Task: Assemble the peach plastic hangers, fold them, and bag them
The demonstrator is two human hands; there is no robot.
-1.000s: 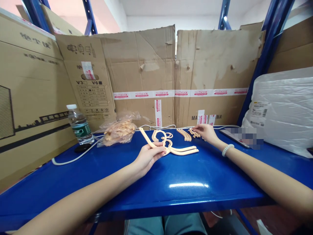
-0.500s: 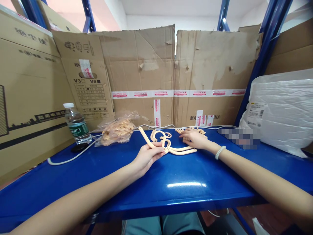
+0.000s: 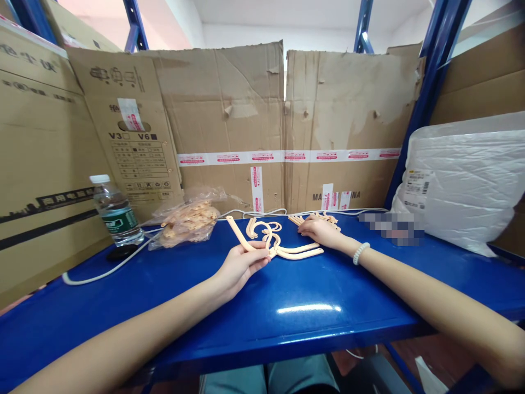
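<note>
Since a second ago, our right hand [image 3: 322,232] is lying farther left, by far strips [image 3: 296,221], grip unclear; our left hand [image 3: 238,265] is pinching a frame [image 3: 301,255], centre; one far-left carton [image 3: 141,158] is reading "V3", "V6".

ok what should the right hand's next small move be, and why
I'd probably have the right hand pinch one of the tan, slender curved strips and lift it clear: its fingertips are right at that cluster, while the left hand grips the cream-coloured looped frame with long curved arms, leaving the right better placed for picking.
</note>
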